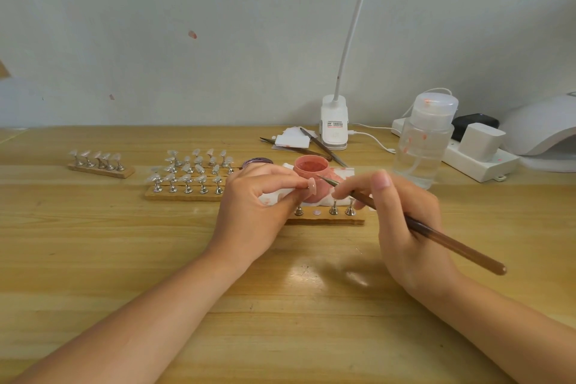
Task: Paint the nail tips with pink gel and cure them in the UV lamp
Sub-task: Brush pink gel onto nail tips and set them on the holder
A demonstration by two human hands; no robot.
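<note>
Fingers of the left hand (258, 196) pinch 1 nail tip (311, 188) by its stand, lifted off the wooden surface (280, 305) and turned toward the right hand (405, 221), presumably so the curved face meets the bristles squarely. The right hand grips a long brown brush (436, 235) pen-fashion, its fine point resting at or just beside the tip; whether the bristles actually touch is hard to tell at this size. Both wrists sit low over the surface, which likely steadies the stroke.

Just behind the held tip stands an open jar of pink gel (311, 167), close enough for short reloads of the brush; pink gel shows inside it, and it rests on a white wipe (341, 173) that looks pink-smudged. In front of the hands lies a wooden holder strip (327, 217) with at least 3 metal stands upright and a bare pink spot between them, probably the seat of the stand now in the left hand.

To the left, a larger block (187, 184) carries several rows of clear tips on stands, and a shorter strip (101, 165) holds about 5 more, so most of the painting seems still ahead. A clear pump bottle (424, 146) holds colourless liquid. The white UV lamp (545, 131) waits at the far right edge, with nothing seen in it.
</note>
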